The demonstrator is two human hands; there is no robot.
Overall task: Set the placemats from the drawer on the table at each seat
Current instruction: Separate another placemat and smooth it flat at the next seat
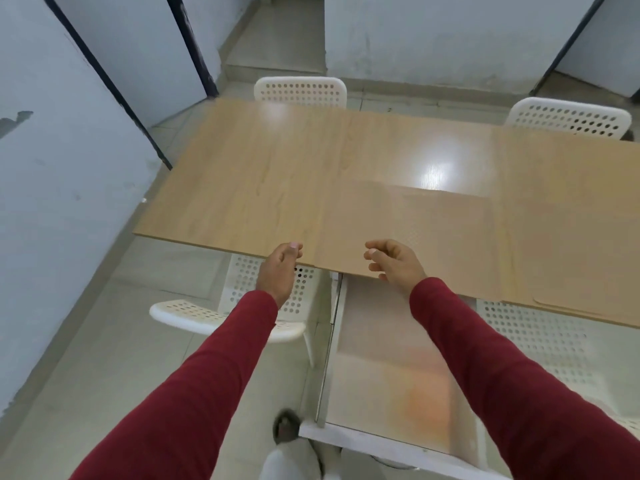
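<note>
Centrally, a wooden counter [277,174] is seen with white chairs [300,91] around it. One tan placemat [408,230] lies flat at its near edge; another [568,220] lies to the right. An open drawer [388,358] sits below. The left hand [278,268] and right hand [394,261], fingers [375,252] loosely curled and empty, are held just at the mat's near edge.

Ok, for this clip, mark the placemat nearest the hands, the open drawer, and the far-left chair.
placemat [408,230], head view, middle of its top face.
drawer [381,368], head view, bare floor of its inside.
far-left chair [300,91], head view, middle of its perforated backrest.
</note>
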